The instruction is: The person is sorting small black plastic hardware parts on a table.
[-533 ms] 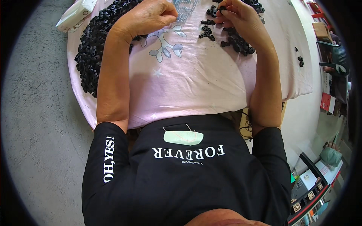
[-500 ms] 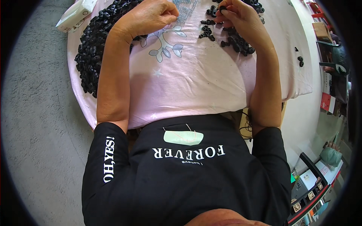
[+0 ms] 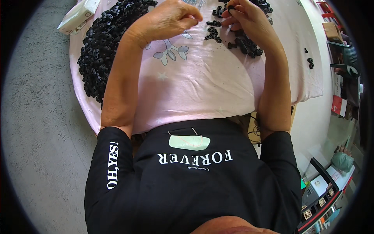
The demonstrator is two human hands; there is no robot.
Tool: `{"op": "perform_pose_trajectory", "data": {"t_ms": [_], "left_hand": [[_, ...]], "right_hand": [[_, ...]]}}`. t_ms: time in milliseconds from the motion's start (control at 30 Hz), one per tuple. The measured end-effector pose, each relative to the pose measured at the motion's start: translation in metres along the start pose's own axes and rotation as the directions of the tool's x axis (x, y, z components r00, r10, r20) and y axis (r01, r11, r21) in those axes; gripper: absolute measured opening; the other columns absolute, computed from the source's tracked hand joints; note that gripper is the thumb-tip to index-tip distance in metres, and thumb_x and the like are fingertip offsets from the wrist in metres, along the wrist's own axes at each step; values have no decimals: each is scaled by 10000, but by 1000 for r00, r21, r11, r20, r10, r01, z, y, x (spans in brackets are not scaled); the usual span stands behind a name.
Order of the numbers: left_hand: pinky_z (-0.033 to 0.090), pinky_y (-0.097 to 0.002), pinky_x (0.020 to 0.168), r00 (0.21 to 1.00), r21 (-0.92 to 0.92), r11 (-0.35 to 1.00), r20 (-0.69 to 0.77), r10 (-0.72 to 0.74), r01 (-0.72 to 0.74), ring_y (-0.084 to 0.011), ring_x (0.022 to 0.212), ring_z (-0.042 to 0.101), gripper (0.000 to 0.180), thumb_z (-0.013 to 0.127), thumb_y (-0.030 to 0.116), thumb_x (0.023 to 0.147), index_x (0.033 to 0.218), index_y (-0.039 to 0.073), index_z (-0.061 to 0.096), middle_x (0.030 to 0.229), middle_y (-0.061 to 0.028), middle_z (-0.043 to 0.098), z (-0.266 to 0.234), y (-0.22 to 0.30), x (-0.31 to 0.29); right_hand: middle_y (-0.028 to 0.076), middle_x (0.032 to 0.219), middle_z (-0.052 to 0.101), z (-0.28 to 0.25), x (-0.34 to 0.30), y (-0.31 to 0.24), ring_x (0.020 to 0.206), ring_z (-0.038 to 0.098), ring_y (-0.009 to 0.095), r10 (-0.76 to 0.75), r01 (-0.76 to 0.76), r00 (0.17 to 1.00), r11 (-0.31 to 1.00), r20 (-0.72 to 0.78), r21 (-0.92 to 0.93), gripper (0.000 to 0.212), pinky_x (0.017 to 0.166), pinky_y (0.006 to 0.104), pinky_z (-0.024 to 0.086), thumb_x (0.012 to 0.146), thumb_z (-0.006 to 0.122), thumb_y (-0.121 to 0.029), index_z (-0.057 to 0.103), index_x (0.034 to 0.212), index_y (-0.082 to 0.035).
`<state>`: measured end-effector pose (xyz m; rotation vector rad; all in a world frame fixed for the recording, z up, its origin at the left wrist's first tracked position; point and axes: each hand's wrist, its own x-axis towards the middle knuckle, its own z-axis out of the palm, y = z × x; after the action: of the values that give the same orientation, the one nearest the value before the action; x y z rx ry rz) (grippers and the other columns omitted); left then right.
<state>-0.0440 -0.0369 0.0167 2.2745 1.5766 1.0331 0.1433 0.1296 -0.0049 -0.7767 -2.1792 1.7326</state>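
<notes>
My left hand point(image 3: 171, 21) is over the table with its thumb and fingers pinched together; what they hold, if anything, is too small to make out. Just beyond it lies a pile of small clear pieces point(image 3: 196, 3), mostly covered by the hand. Facing it, my right hand point(image 3: 253, 19) grips a small black plastic part point(image 3: 231, 10) between thumb and fingers. Below and beside that hand lie several loose black plastic parts point(image 3: 246, 46), and a short row of smaller groups point(image 3: 212, 34) sits to their left.
A large heap of black plastic parts point(image 3: 97, 50) covers the table's left side. Behind it stands a white box point(image 3: 79, 15). A pink patterned cloth point(image 3: 194, 85) covers the table. A few stray black parts point(image 3: 310, 62) lie near its right edge.
My left hand has moved right, from over the clear pieces toward my right hand, with its fingers still pinched. My right hand stays almost in place with the black part.
</notes>
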Motion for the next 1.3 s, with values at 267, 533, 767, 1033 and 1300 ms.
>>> {"op": "perform_pose_trajectory", "data": {"t_ms": [267, 533, 767, 1033, 1300], "left_hand": [[578, -409, 864, 888, 147, 896, 139, -438, 419, -360, 893, 732, 303, 617, 131, 950, 1222, 43, 716, 981, -212, 751, 41, -4, 6], [578, -408, 854, 921, 128, 924, 108, -374, 360, -342, 857, 737, 258, 608, 136, 959, 1158, 39, 740, 942, -202, 752, 43, -16, 4], [577, -412, 853, 897, 148, 909, 161, -412, 391, -331, 860, 739, 253, 614, 156, 967, 1161, 59, 743, 932, -196, 753, 39, -7, 7], [578, -434, 868, 942, 138, 936, 39, -332, 324, -367, 907, 730, 260, 594, 132, 968, 1178, 67, 734, 964, -195, 753, 52, -14, 10], [563, -452, 912, 951, 217, 928, -7, -309, 303, -372, 961, 708, 291, 572, 113, 964, 1211, 89, 725, 1002, -182, 738, 69, -3, 9]], "right_hand": [[80, 918, 674, 2, 3, -1, 792, 713, 154, -29, 27, 999, 997, 17, 66, 102, 639, 268, 564, 1031, 483, 4, 552, 1105, -12], [114, 869, 686, -4, -3, -11, 713, 717, 176, -85, 36, 977, 969, -195, -243, 96, 597, 305, 571, 1006, 502, 3, 565, 1075, 25], [107, 897, 685, -1, 1, -1, 766, 727, 181, -58, 53, 995, 997, -75, -63, 101, 611, 303, 580, 1025, 496, 2, 557, 1105, 15], [113, 868, 687, -9, -2, -4, 728, 722, 182, -88, 66, 980, 990, -180, -127, 89, 593, 308, 575, 1011, 501, 7, 567, 1071, 14], [140, 788, 691, -6, -1, -3, 646, 713, 190, -223, 139, 955, 918, -194, -372, 84, 569, 342, 564, 991, 520, 10, 576, 1047, 40]]}}
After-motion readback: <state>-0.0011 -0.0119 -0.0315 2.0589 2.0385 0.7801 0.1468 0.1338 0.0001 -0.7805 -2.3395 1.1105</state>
